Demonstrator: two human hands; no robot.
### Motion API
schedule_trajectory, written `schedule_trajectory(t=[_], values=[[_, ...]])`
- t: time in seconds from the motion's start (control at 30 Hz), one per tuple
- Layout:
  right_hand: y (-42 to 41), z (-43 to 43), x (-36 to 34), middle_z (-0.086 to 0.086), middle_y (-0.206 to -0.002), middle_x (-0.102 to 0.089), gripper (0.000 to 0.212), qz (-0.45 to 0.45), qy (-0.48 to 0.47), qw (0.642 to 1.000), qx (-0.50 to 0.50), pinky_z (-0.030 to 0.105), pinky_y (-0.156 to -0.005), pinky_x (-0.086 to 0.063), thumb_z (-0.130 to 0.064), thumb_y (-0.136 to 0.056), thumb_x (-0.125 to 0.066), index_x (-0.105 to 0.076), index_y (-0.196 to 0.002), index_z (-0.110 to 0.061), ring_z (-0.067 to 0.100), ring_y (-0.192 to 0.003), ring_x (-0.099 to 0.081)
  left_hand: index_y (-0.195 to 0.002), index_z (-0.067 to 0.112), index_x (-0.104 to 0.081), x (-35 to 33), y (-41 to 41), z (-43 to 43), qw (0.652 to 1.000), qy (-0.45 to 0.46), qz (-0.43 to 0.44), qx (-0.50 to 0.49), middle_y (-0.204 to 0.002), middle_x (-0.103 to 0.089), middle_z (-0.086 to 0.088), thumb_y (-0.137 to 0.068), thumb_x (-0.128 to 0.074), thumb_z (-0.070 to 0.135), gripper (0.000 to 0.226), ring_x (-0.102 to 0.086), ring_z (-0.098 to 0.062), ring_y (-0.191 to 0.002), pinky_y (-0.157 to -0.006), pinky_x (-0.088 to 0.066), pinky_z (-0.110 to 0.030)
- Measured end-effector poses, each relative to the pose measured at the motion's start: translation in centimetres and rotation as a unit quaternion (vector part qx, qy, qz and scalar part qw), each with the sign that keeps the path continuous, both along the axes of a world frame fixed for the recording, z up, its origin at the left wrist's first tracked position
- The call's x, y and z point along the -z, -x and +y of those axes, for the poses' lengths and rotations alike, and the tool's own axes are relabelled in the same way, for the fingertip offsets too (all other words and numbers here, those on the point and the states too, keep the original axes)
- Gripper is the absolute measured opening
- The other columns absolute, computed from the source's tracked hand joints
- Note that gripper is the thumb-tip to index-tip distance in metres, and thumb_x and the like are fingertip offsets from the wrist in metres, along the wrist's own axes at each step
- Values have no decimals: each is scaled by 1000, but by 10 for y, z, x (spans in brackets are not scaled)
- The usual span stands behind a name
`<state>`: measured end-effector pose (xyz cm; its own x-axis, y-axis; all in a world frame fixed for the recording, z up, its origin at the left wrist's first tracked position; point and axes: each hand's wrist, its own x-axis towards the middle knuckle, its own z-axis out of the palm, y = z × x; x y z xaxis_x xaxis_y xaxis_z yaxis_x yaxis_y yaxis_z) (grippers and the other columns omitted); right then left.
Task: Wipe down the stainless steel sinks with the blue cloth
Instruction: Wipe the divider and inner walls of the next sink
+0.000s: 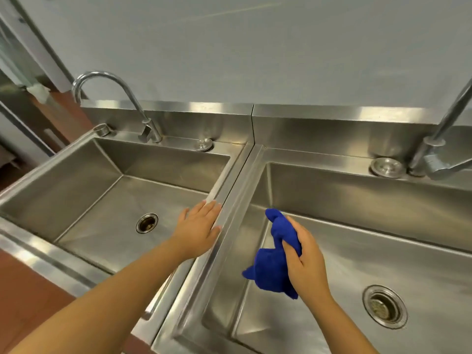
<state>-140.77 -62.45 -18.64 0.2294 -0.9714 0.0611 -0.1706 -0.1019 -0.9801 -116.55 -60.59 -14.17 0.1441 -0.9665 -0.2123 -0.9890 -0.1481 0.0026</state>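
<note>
Left hand (pixel 198 227): flat, fingers straight, on the left sink's (pixel 76 185) rim.
Right hand (pixel 305 264): grips bunched cloth (pixel 270 273) over right sink (pixel 357 200); drain (pixel 385 306) at its 4 o'clock.

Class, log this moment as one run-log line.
left hand flat on left sink rim | right hand grips blue cloth | blue cloth bunched over right sink

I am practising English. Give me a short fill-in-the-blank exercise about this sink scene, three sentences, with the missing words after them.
1. The right hand grips a ____ cloth.
2. The left hand lies flat on the rim between the two ____.
3. The cloth hangs over the basin on the person's ____ side.

Missing words: blue; sinks; right.
</note>
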Motion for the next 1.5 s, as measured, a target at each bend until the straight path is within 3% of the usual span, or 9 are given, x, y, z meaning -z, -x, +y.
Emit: schedule_trajectory(t=[0.17,0.37,0.6,0.73,0.87,1.03,1.23,1.37,1.5], values=[[-6,4,22,-21,-119,-64,39,-67,-72,995,21,18,-84,-51,-4,-99,-44,-58,-124,-31,3,-105,-63,-154,24,-6,18,-15,-36,998,-43,0,50,-162,-3,5,-103,-26,40,57,2,-16,-149,-118,-1,-43],[-21,-22,56,-33,-110,-63,32,-108,-127,983,81,17,-83,-43,-26,-95,-48,-53,-124,-38,-9,-103,-59,-154,25,-5,40,-13,-80,994,-56,-29,95,-162,-3,5,-104,-26,37,56,3,-16,-148,-118,2,-43],[-54,-52,101,-23,-116,-61,38,-135,-182,970,85,18,-91,-43,-11,-98,-48,-50,-120,-41,-10,-102,-57,-154,23,-7,54,-21,-150,988,-52,-70,131,-162,-5,3,-104,-25,34,54,1,-17,-149,-119,-2,-44],[-64,-75,121,-14,-107,-69,34,-159,-187,964,99,39,-92,-50,-10,-98,-46,-56,-120,-33,6,-99,-65,-155,24,-6,73,-18,-188,990,-54,-76,108,-162,-4,3,-104,-24,35,55,2,-18,-149,-118,-1,-44],[-70,-103,120,-42,-92,-61,37,-183,-169,963,105,4,-74,-44,-6,-98,-46,-51,-105,-42,-17,-92,-57,-155,25,-3,94,-21,-222,994,-32,-62,81,-162,-1,3,-104,-22,38,56,6,-18,-148,-118,1,-45],[-82,-140,124,-45,-105,-56,40,-184,-150,967,94,-1,-81,-39,-9,-98,-47,-48,-116,-45,-19,-104,-52,-154,30,-6,117,-30,-248,997,23,-16,77,-162,3,5,-104,-19,40,53,6,-16,-148,-119,2,-43],[-113,-197,126,-32,-126,-50,41,-203,-128,965,110,9,-100,-34,-18,-99,-46,-41,-120,-52,-12,-119,-45,-151,37,-18,126,-38,-250,993,78,62,69,-161,-4,12,-94,-15,40,57,1,-6,-147,-117,7,-33],[-145,-228,133,-42,-125,-41,41,-219,-139,964,55,9,-99,-33,-26,-101,-44,-34,-121,-60,-21,-116,-40,-148,40,-19,129,-41,-256,990,83,86,73,-160,-5,12,-96,-18,37,53,1,-4,-147,-120,5,-36],[-158,-234,154,-18,-133,-52,36,-261,-192,943,71,16,-100,-38,-26,-101,-44,-44,-134,-38,-4,-119,-49,-147,41,-23,130,-43,-256,988,88,106,70,-159,-5,16,-97,-22,34,50,-1,-2,-147,-119,5,-33]])
